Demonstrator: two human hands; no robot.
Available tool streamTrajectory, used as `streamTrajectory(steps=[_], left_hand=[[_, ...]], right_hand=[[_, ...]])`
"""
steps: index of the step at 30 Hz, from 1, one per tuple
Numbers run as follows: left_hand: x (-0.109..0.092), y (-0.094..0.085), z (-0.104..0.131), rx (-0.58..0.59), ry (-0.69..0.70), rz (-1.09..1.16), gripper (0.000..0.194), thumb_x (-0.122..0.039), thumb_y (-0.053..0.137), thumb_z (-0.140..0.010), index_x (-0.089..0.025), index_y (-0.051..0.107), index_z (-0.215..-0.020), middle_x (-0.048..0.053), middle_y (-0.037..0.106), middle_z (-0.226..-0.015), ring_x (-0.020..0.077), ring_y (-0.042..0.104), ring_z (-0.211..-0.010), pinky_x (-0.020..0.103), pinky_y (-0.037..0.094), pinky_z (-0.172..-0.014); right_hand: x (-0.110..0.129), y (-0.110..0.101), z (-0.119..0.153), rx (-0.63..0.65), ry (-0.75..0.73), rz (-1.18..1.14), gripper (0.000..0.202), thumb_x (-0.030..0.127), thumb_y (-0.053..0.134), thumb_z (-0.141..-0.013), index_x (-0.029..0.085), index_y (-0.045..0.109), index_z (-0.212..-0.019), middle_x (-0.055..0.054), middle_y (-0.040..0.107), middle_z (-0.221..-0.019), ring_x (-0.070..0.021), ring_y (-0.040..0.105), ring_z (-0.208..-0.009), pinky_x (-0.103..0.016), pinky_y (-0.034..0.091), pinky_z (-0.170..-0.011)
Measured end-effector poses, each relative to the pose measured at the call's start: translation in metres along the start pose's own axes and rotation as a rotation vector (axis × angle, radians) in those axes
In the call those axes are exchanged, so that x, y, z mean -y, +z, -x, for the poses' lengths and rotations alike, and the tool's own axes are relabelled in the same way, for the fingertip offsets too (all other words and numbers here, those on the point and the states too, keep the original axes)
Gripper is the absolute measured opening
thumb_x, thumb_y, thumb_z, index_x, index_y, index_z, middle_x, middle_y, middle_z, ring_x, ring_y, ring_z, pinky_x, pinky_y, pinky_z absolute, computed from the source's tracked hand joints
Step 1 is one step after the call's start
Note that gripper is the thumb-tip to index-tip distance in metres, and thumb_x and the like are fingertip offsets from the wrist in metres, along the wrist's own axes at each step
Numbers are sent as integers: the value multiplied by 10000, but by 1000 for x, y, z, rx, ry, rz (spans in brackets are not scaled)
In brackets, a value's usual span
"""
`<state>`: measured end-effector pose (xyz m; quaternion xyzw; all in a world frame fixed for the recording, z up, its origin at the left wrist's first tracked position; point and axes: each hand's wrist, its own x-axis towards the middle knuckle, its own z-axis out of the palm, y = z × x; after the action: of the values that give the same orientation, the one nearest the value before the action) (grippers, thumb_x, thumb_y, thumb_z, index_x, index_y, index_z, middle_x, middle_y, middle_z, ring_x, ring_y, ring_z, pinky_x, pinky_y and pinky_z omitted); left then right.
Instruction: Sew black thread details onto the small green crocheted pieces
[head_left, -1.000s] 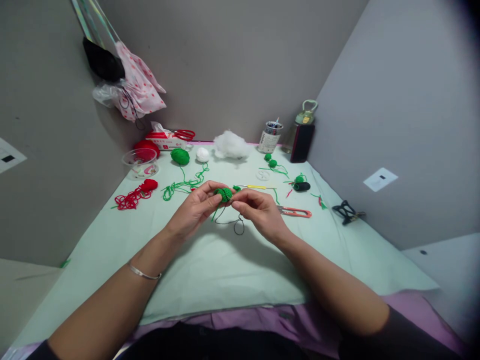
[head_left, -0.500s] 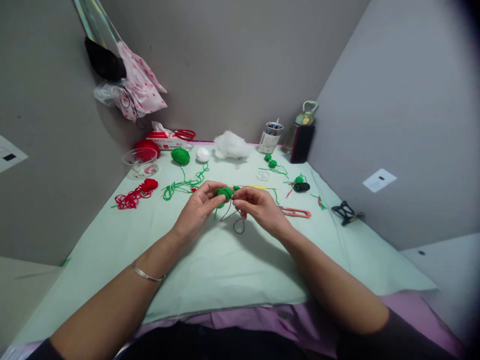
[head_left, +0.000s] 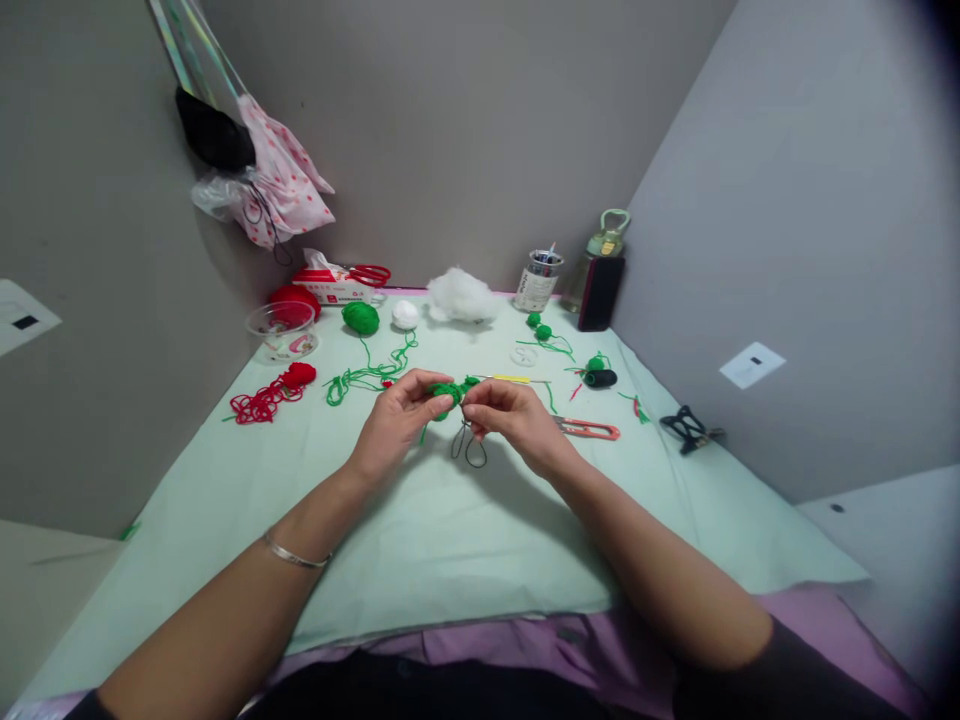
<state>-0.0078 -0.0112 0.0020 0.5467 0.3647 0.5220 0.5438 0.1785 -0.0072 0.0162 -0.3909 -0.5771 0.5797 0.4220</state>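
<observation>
My left hand pinches a small green crocheted piece between thumb and fingers above the middle of the table. Right beside it, my right hand is closed, thumb against forefinger, at the piece's right edge. A dark thread hangs in loops below these fingertips; whether a needle is in them is too small to see. Behind the right hand lies a yellow-handled crochet hook. Orange thread snips lie to its right.
Red yarn, a green yarn ball, a white ball and stuffing lie left and behind. At the right are a pen can, a phone, a black thread spool and a black stand.
The dark thread loops have shifted and bunched closer together under my right fingertips. The green piece has turned slightly in my left hand. The camera view has moved a little.
</observation>
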Motion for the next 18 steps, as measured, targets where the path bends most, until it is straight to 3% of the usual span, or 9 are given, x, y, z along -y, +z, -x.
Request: streamTrajectory(steps=[9, 14, 16, 18], left_hand=[[0, 1, 0, -26, 17, 18, 238, -329, 757, -813, -204, 695, -1005, 18, 672, -964, 156, 630, -896, 306, 490, -860], [-3, 0, -2, 30, 26, -29, 262, -322, 776, -789, -189, 711, -1006, 21, 684, -896, 163, 643, -842, 309, 505, -826], [-4, -2, -2, 5, 20, -12, 265, -328, 769, -800, -192, 709, -1019, 19, 688, -899, 167, 657, -852, 320, 508, -853], [-4, -4, -2, -12, -14, 38, 272, -337, 769, -805, -192, 699, -1024, 22, 696, -922, 179, 682, -876, 343, 511, -891]], right_hand=[[-3, 3, -1, 13, 83, -127, 292, 342, 832, -676, 159, 662, -829, 4, 653, -709, -111, 609, -630, -274, 541, -631], [4, 1, 2, 61, 65, -199, 256, 321, 771, -757, 188, 561, -816, -10, 683, -775, -144, 651, -713, -320, 551, -710], [7, -3, 3, 89, 26, -97, 211, 337, 721, -811, 194, 567, -830, -30, 701, -854, -164, 667, -768, -347, 543, -758], [10, -8, 4, -2, -97, 163, 169, 346, 686, -845, 190, 622, -829, -47, 701, -890, -178, 654, -815, -355, 517, -799]])
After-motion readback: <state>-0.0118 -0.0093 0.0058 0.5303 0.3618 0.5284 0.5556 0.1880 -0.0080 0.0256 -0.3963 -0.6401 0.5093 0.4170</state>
